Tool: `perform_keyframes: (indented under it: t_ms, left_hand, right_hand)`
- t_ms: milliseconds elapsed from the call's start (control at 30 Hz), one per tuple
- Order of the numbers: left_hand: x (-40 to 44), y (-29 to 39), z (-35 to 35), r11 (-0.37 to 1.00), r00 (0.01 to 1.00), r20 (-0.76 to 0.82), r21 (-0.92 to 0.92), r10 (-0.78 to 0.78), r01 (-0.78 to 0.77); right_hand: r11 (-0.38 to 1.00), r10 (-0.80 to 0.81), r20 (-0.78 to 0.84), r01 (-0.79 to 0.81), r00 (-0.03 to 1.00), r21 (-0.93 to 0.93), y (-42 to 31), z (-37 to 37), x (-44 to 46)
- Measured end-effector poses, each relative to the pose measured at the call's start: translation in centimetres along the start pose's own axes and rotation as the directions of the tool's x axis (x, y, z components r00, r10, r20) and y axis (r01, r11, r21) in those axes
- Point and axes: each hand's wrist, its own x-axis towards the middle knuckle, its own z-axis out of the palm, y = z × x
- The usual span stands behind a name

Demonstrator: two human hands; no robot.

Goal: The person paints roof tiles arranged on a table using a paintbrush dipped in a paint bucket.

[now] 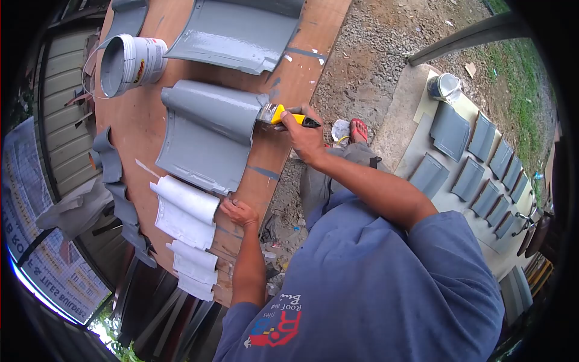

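Head view: what is the largest entry?

One brown board (123, 133), left and upper centre of the frame, marked with grey and white paint.

Next in size?

One blue shirt (392, 289), worn, lower centre to lower right. After it, one pale panel (443, 208) at right, bearing rows of small grey tiles.

And the piece in work?

One grey tile (208, 136), on the board, left of the frame's centre. Its raised roll runs left to right along the upper side, dropping slightly rightward; the flatter part lies below. An upper grey tile (241, 30) is cut off by the top edge of the frame.

Smaller stock?

One white tile (184, 208), just below the grey one, its roll sloping down to the right. One bucket (145, 63), upper left, tipped, mouth facing left.

Hands?

Right hand (304, 136), near centre, closed around a handle. Left hand (239, 213), below it, fingers bent, at the grey tile's lower right corner; firm grip or light touch, cannot tell.

Smallest?

One yellow and black paintbrush (277, 113): long axis nearly level, bristles pointing left at the grey tile's upper right edge, handle end rightward.
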Motion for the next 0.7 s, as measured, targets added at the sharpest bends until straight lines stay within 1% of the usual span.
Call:
perform_keyframes:
  t_ms: [67,133,167,233,267,300,367,400,433,500,533,567,633,667,700]
  left_hand:
    - [-0.1,0.4,-0.3,0.999,0.999,0.02,-0.023,-0.04,0.041]
    - [0.3,0.7,-0.4,0.999,0.999,0.02,-0.035,-0.032,0.033]
    - [0.0,0.6,-0.6,0.999,0.999,0.026,-0.031,-0.035,0.035]
    - [-0.3,0.4,-0.8,0.999,0.999,0.023,-0.021,-0.038,0.039]
    - [-0.1,0.6,-0.5,0.999,0.999,0.008,-0.019,-0.038,0.038]
    - [0.1,0.6,-0.3,0.999,1.0,0.002,-0.02,-0.029,0.029]
    - [0.0,0.3,-0.4,0.999,1.0,-0.003,-0.042,-0.01,0.009]
    - [0.0,0.4,-0.5,0.999,1.0,-0.005,-0.033,-0.008,0.008]
    - [0.1,0.5,-0.4,0.999,1.0,-0.011,-0.039,0.0,0.0]
    - [0.2,0.7,-0.6,0.999,1.0,-0.002,-0.051,-0.016,0.016]
    - [0.0,0.7,-0.9,0.999,1.0,-0.003,-0.05,-0.016,0.016]
    - [0.0,0.8,-0.9,0.998,1.0,0.002,-0.064,-0.014,0.014]
    - [0.0,0.8,-0.7,0.997,1.0,-0.001,-0.082,-0.005,0.005]
    - [-0.1,0.6,-0.4,0.996,1.0,-0.023,-0.084,-0.014,0.012]
    - [-0.1,0.5,-0.4,0.996,0.999,-0.042,-0.086,-0.021,0.017]
  right_hand:
    - [0.999,-0.006,-0.007,0.006,1.0,0.037,-0.6,-0.3,-0.5]
    - [0.991,0.034,-0.022,-0.031,0.999,0.131,-1.3,-1.8,0.0]
    - [0.991,0.031,-0.019,-0.029,0.999,0.13,-1.2,-1.8,0.1]
    - [0.994,0.029,-0.075,-0.021,0.997,0.11,-0.9,-1.8,0.3]
    - [0.998,-0.049,-0.035,0.05,0.998,0.036,1.7,-1.6,1.0]
    - [0.997,-0.054,-0.037,0.056,0.998,0.045,1.5,-1.3,0.9]
    - [0.996,0.008,0.055,-0.003,0.998,-0.086,1.1,-1.0,0.1]
    - [0.998,0.059,0.057,-0.061,0.997,0.028,0.8,-1.4,0.0]
    - [0.998,0.049,0.054,-0.051,0.997,0.034,0.6,-2.2,-0.1]
    - [0.994,-0.014,0.054,0.008,0.998,0.109,0.1,-3.2,-0.3]
    - [0.992,-0.022,0.002,0.021,1.0,0.125,0.0,-3.2,-0.4]
    - [0.992,-0.023,0.002,0.022,1.0,0.127,0.2,-2.7,-0.5]
    - [0.981,-0.196,-0.073,0.195,0.978,-0.023,0.4,-0.5,-0.7]
    - [0.97,-0.21,-0.084,0.196,0.974,-0.144,0.4,0.8,-2.1]
    - [0.97,-0.214,-0.088,0.201,0.973,-0.137,1.4,1.2,-2.8]
